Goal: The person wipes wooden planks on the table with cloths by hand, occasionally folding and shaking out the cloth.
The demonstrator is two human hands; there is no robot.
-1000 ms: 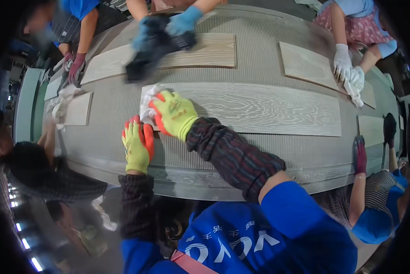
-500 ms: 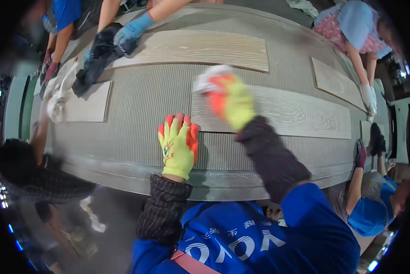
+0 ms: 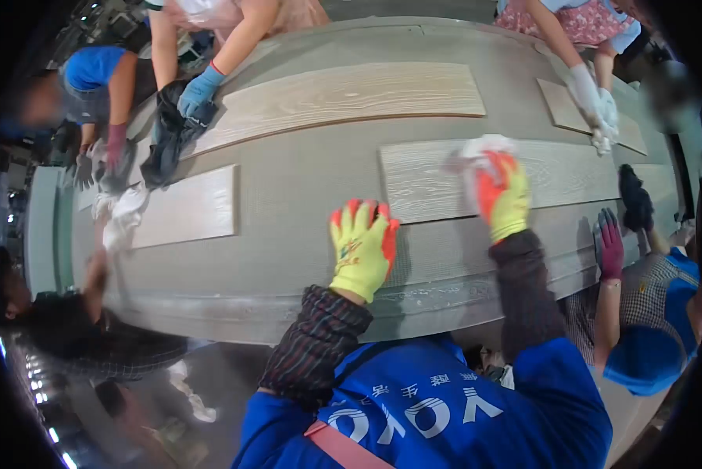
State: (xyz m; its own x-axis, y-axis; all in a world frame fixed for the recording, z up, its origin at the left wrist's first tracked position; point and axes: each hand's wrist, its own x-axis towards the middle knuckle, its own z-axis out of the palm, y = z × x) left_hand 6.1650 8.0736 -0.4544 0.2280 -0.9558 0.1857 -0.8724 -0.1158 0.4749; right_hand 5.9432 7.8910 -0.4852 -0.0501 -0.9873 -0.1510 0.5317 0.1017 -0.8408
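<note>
My right hand (image 3: 505,195), in a yellow glove with orange fingertips, presses a white cloth (image 3: 487,148) onto a pale wood-grain plank (image 3: 429,176). The cloth and fingertips are slightly blurred. My left hand (image 3: 362,248), in a matching glove, is at the plank's near left corner, fingers a little apart and nothing seen in it. Whether its fingertips touch the plank edge I cannot tell. The plank lies flat on a ribbed grey surface (image 3: 304,227).
Co-workers' gloved hands work around the surface with cloths. A long plank (image 3: 343,94) lies beyond mine, a shorter one (image 3: 187,207) at left, another (image 3: 562,105) at upper right. A co-worker's purple-gloved hand (image 3: 609,242) rests near the right front edge.
Both my hands have shifted right in view. My right hand with the cloth has moved along the plank, away from its left end. The planks also sit differently in view.
</note>
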